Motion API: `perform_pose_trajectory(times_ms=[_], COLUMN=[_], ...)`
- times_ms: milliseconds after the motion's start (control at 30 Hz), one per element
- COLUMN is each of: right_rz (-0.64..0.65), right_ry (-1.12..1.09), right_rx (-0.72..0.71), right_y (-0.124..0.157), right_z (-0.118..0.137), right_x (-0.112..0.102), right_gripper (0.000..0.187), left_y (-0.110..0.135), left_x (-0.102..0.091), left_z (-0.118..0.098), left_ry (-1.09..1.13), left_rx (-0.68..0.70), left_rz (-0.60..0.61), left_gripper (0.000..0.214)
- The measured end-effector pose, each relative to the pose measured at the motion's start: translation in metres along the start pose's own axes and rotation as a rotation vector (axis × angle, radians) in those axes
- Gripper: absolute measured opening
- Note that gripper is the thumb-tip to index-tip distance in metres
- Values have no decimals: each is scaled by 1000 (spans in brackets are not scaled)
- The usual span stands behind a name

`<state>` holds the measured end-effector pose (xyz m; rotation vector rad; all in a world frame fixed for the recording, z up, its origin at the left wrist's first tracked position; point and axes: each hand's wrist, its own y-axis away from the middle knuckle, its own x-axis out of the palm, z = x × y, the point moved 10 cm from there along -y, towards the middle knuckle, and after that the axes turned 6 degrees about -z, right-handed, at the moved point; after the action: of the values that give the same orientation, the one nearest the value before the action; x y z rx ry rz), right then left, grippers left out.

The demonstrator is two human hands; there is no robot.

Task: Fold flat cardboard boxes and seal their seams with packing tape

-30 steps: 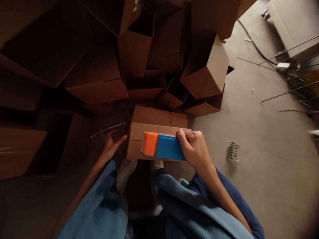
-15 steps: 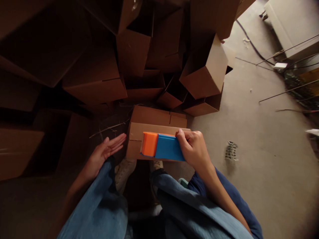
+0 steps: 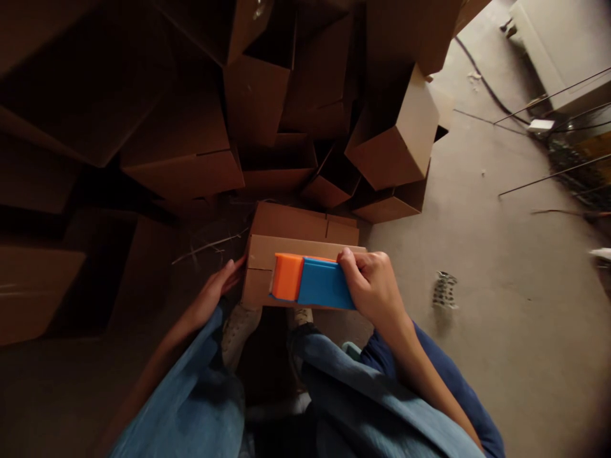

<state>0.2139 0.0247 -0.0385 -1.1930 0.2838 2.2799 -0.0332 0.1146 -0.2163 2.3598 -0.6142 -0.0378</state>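
Observation:
In the head view, a closed cardboard box (image 3: 260, 253) lies on the floor before my feet. My right hand (image 3: 370, 280) is closed around the right end of a blue-and-orange tape dispenser (image 3: 325, 283). The tool lies lengthwise over the box's near part, its orange end pointing left. My hand hides its right end, and I cannot tell how firmly it touches the cardboard. My left hand (image 3: 217, 289) is at the box's left side, fingers stretched out and tips near or against the cardboard, holding nothing.
Several open cardboard boxes (image 3: 389, 152) are piled beyond and to the left. A small patterned piece of scrap (image 3: 445, 290) lies on the concrete floor (image 3: 482, 254) at right. Thin rods, a cable (image 3: 477, 70) and a pale cabinet-like object (image 3: 563, 51) stand or lie farther right.
My left hand has turned from palm up and moved slightly right, to the box's left side. My right hand and the tape dispenser have hardly moved.

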Motion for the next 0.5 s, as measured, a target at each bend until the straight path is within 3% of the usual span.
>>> perform_pose_trajectory(times_ms=[300, 500], right_rz=[2, 12], right_ry=[-3, 4], right_rx=[7, 5], right_y=[0, 0], right_z=[-1, 0], right_x=[1, 1], right_gripper=[49, 49], left_y=[-23, -34], left_x=[2, 7], left_z=[20, 29], left_ry=[11, 4], left_rx=[-68, -58], left_rz=[-8, 41], left_gripper=[55, 60])
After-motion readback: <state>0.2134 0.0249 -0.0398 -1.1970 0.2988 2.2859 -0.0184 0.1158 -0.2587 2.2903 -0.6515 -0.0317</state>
